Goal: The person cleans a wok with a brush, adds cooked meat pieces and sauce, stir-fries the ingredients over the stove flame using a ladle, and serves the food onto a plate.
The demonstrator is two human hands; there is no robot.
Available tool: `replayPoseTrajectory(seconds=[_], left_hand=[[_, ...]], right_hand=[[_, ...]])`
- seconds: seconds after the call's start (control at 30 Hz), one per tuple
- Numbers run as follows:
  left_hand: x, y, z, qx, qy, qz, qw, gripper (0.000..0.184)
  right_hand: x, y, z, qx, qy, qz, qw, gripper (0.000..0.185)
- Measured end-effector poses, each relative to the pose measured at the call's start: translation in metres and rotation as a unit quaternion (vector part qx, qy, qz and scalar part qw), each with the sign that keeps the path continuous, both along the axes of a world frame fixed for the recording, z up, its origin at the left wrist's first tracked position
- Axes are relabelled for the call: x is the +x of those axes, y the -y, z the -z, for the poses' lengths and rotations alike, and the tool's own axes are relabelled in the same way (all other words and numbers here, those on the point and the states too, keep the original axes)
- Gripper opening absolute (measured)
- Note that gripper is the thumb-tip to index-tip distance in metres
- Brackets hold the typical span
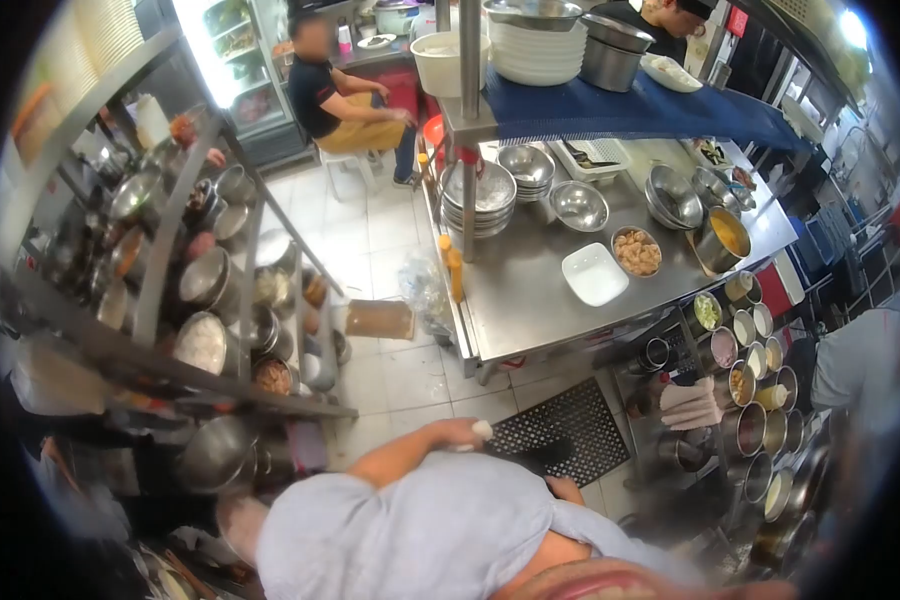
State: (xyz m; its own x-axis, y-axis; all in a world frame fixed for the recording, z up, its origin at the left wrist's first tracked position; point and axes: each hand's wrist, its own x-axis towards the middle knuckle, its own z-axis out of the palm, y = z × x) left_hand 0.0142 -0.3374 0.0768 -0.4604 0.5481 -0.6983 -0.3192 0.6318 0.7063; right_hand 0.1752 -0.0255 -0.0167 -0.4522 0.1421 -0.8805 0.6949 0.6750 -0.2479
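Small white item (482, 430) is at the fingertips of the left hand (458, 433), which I see grasping it above the floor beside the black perforated mat (588, 425). The right hand (565, 489) shows only partly past the grey shirt (440, 515), so I cannot tell whether it is clenched or released. Beyond the mat stands the metal surface (530, 325), carrying a white square dish (596, 274) just beside a bowl of light-brown pieces (637, 251), with stacked steel bowls (478, 195) further back and a pot of orange contents (724, 240) to the right. Racks of bowls (205, 275) line the left side; small round containers (750, 380) crowd the right. Farther off, I see a seated person (335, 105) in a dark shirt.
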Motion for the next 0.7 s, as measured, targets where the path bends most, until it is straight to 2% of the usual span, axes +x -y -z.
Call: replayPoseTrajectory(seconds=[0.03,0.1,0.13,0.2,0.23,0.3,0.33,0.37,0.43,0.47,0.5,0.57,0.63,0.7], left_hand=[[-0.001,0.010,0.004,-0.004,-0.006,0.004,1.000,0.043],[-0.002,0.028,0.022,-0.011,-0.116,0.030,0.993,0.047],[-0.003,0.034,0.032,-0.015,-0.119,0.033,0.992,0.047],[-0.002,0.054,0.047,-0.049,-0.086,-0.061,0.993,0.054],[0.000,0.062,0.052,-0.057,-0.086,-0.057,0.993,0.054],[-0.003,0.067,0.053,-0.112,0.008,-0.120,0.986,0.061],[-0.011,0.093,0.159,-0.067,-0.107,-0.022,0.992,0.065],[-0.004,0.094,0.156,-0.071,-0.108,-0.017,0.991,0.065],[-0.006,0.097,0.127,-0.154,-0.104,0.072,0.980,0.064],[-0.012,0.088,0.091,-0.139,-0.071,0.183,0.971,0.064],[-0.011,0.083,0.079,-0.143,-0.076,0.192,0.968,0.064],[-0.004,0.076,0.072,-0.173,-0.089,0.134,0.972,0.065],[-0.007,0.070,0.070,-0.157,-0.097,0.184,0.965,0.065],[-0.006,0.056,0.063,-0.169,-0.181,0.270,0.930,0.064]], right_hand=[[0.034,-0.019,0.013,0.006,0.087,-0.041,0.995,0.050],[0.081,-0.038,0.009,0.011,0.099,0.006,0.995,0.049],[0.093,-0.046,0.013,0.013,0.080,0.040,0.996,0.048],[0.095,-0.051,0.016,0.000,0.026,0.109,0.994,0.047],[0.089,-0.052,0.021,-0.012,-0.003,0.131,0.991,0.046],[0.070,-0.046,0.011,-0.051,-0.074,0.190,0.978,0.045],[0.055,-0.038,0.002,-0.077,-0.111,0.211,0.968,0.044],[0.041,-0.031,-0.008,-0.103,-0.147,0.228,0.957,0.043],[0.010,-0.016,-0.029,-0.156,-0.209,0.245,0.934,0.042],[-0.001,-0.011,-0.039,-0.177,-0.232,0.246,0.924,0.041],[-0.009,-0.006,-0.047,-0.192,-0.250,0.245,0.917,0.041],[-0.013,-0.002,-0.057,-0.205,-0.269,0.238,0.911,0.039],[-0.002,-0.003,-0.052,-0.198,-0.263,0.238,0.914,0.038],[0.026,-0.011,-0.036,-0.172,-0.238,0.257,0.921,0.037]])
